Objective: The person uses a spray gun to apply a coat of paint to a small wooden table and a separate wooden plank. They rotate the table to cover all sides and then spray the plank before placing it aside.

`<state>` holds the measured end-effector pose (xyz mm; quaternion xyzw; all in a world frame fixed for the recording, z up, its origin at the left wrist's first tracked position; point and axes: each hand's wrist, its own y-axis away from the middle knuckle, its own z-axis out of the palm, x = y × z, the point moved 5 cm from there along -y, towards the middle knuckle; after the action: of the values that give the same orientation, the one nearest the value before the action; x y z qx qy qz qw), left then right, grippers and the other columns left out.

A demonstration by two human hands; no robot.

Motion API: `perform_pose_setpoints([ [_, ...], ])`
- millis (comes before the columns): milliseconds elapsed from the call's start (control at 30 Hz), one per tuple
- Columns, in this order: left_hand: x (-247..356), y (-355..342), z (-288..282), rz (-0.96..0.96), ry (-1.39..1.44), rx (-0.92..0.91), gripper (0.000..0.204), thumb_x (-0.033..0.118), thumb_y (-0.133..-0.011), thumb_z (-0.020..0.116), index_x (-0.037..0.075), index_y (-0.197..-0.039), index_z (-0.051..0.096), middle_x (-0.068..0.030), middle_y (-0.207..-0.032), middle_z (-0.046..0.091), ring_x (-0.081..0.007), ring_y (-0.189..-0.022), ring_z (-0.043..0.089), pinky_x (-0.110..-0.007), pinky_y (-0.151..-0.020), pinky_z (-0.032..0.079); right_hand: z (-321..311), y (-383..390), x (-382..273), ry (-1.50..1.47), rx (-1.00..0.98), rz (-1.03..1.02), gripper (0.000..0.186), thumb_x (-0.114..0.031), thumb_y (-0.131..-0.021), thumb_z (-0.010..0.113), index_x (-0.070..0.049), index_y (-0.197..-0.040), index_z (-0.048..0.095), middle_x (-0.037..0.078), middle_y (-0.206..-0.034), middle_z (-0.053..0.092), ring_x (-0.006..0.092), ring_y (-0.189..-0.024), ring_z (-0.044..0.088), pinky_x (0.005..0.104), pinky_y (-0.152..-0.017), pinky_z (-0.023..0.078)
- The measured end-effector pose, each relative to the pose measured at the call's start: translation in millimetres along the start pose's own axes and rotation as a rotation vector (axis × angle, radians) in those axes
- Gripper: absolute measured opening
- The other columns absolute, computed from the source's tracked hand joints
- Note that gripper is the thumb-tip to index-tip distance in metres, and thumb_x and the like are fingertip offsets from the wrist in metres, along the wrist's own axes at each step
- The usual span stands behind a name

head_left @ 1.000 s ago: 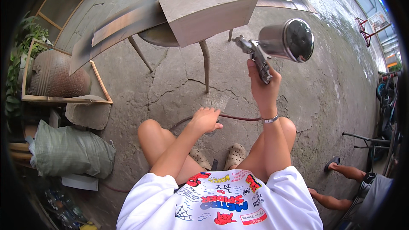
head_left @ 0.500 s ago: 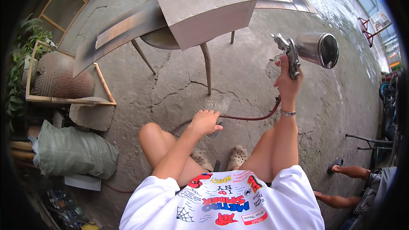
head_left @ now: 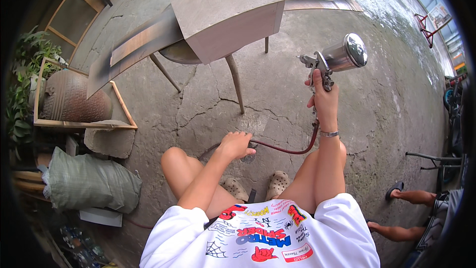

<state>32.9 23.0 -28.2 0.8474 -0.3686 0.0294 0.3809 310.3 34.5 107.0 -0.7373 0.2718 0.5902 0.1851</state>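
Head view shows the silver metal spray gun with a cylindrical cup (head_left: 331, 58) out ahead on the right, gripped by its lower part in the right hand (head_left: 326, 100), its long axis running from the cup leftward to its front end. Ahead and to the left of it lies the pale grey box-shaped piece (head_left: 225, 7), nearer to the right hand; the left hand (head_left: 235, 145) curls over the dark red flexible hose (head_left: 292, 152), though whether it grips I cannot tell

Spray gun (head_left: 342, 54): glossy metal. Box (head_left: 228, 10): smooth, matt. Floor (head_left: 386, 114): rough concrete. Frame (head_left: 124, 104): wood.
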Motion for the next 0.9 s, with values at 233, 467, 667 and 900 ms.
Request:
perform_pose_setpoints([
  [233, 0.4, -1.9, 4.3, -0.005, 0.035, 0.045, 0.06, 0.052, -0.093, 0.066, 0.005, -0.13, 0.057, -0.018, -0.13, 0.063, -0.0365, -0.127, 0.057, -0.049, -0.107, 0.044, -1.2, -1.1, -1.6, -0.015, 0.028, -0.019, 0.065, -0.057, -0.095, 0.067, 0.007, -0.088, 0.066, 0.009, -0.078, 0.069, 0.0132, -0.04, 0.055, 0.0271, -0.035, 0.04],
  [467, 4.3, -4.3, 7.0, 0.013, 0.001, 0.012, 0.07, 0.052, -0.094, 0.065, 0.007, -0.145, 0.05, -0.0179, -0.135, 0.061, -0.0353, -0.127, 0.057, -0.048, -0.107, 0.045, 0.1, -3.4, 7.3, 0.057, 0.022, 0.005, 0.06, -0.055, -0.097, 0.064, 0.004, -0.09, 0.07, 0.008, -0.078, 0.071, 0.0114, -0.039, 0.053, 0.026, -0.034, 0.039],
  [667, 4.7, -2.7, 4.9, 0.021, 0.008, 0.031, 0.071, 0.052, -0.094, 0.065, 0.007, -0.146, 0.049, -0.0179, -0.134, 0.062, -0.0348, -0.128, 0.057, -0.048, -0.108, 0.044, 2.4, -2.9, 8.6, 0.08, 0.02, 0.008, 0.057, -0.053, -0.098, 0.064, 0.003, -0.094, 0.073, 0.008, -0.08, 0.073, 0.0105, -0.039, 0.053, 0.0257, -0.034, 0.039],
  [900, 7.2, 0.9, -0.8, 0.029, 0.011, 0.043, 0.07, 0.052, -0.093, 0.066, 0.006, -0.145, 0.05, -0.0186, -0.133, 0.062, -0.0358, -0.125, 0.059, -0.048, -0.106, 0.045, 4.5, -3.0, 11.1, 0.054, 0.021, -0.005, 0.056, -0.053, -0.098, 0.064, 0.003, -0.097, 0.072, 0.008, -0.08, 0.072, 0.01, -0.041, 0.053, 0.0257, -0.035, 0.04],
])
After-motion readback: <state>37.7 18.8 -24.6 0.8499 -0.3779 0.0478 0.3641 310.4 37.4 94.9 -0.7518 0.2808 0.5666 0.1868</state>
